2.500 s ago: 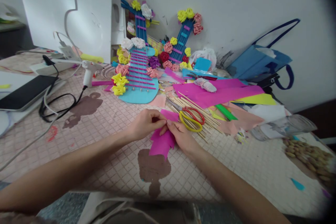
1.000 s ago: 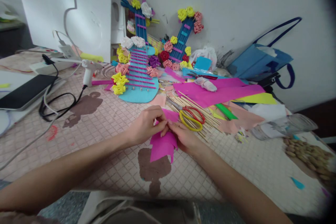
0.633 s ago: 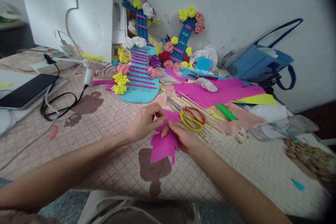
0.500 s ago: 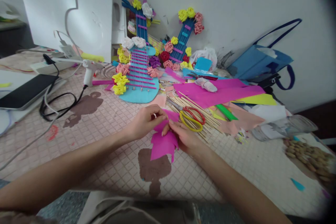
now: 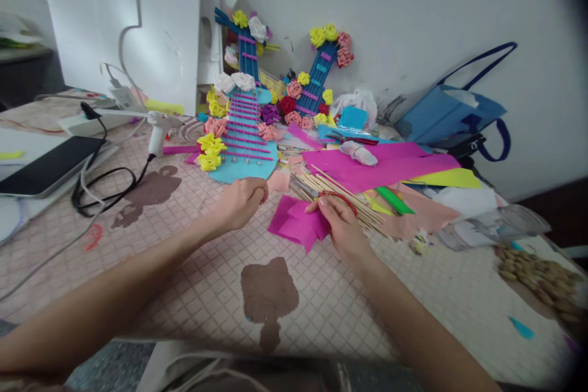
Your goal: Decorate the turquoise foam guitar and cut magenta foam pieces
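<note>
My right hand (image 5: 344,229) pinches several magenta crepe paper pieces (image 5: 296,226) by their right side, thumb and fingers on top. The pieces overlap and fan out leftward over the checkered tablecloth. To their left, my left hand (image 5: 245,201) is held apart from them, its fingers curled in. Whatever those fingers hold, if anything, is hidden. Just behind my right hand show the red-handled scissors (image 5: 348,201), mostly covered by the hand, lying among the wooden skewers (image 5: 367,211). A blue paper guitar (image 5: 241,168) with paper flowers lies beyond my left hand.
At left are a white hot glue gun (image 5: 157,135), its black cable (image 5: 108,196) and a tablet (image 5: 50,165). Large magenta sheets (image 5: 395,165), a green roll (image 5: 395,200) and a clear plastic jar (image 5: 496,226) lie right. A blue bag (image 5: 450,110) stands behind. A brown stain (image 5: 269,291) marks the cloth's front.
My left hand has let go of the crepe paper and moved left, away from it. My right hand has shifted slightly right and up, turning the pieces flatter and covering the yellow scissor handle.
</note>
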Motion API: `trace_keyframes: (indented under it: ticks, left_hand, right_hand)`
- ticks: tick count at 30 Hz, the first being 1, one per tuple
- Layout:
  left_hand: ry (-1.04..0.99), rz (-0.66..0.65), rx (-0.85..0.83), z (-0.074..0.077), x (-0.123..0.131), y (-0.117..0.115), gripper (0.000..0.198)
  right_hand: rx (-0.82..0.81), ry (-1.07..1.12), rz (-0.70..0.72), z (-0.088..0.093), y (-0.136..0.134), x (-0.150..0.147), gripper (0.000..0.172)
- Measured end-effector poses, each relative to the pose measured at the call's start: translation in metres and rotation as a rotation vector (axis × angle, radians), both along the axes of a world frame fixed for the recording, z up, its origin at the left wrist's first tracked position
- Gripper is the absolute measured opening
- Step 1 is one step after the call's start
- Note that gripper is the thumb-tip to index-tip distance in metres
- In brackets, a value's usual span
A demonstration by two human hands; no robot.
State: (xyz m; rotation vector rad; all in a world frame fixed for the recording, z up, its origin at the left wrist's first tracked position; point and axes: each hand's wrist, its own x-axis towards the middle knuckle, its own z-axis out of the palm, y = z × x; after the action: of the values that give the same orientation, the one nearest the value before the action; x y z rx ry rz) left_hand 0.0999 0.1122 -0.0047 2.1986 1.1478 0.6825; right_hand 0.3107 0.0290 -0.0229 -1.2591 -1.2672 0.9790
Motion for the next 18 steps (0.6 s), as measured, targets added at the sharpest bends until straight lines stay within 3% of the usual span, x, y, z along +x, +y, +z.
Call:
trace_keyframes:
  ticks: [3,7,9,13,18]
  left_hand:
    - [0.051,0.033,0.044,-0.001,-0.002,0.005,0.034]
    - [-0.114,-0.010,0.013,-0.008,-0.001,0.009,0.019]
    - [-0.206,-0.047,-0.103,-0.010,0.001,0.008,0.019]
    - [-0.311,-0.045,-0.348,-0.007,0.007,-0.002,0.043]
    - [-0.544,-0.100,-0.706,-0.007,0.016,-0.013,0.050]
  right_hand:
    - [0.044,-0.105,0.007,0.002,-0.001,0.000,0.020]
    - [0.066,-0.112,0.022,-0.002,-0.002,0.000,0.018]
    - [0.086,-0.111,0.013,-0.004,-0.001,0.000,0.019]
    - [0.153,-0.060,0.017,-0.003,-0.002,-0.006,0.024]
    - [0.104,-0.015,0.141,0.000,-0.006,-0.018,0.039]
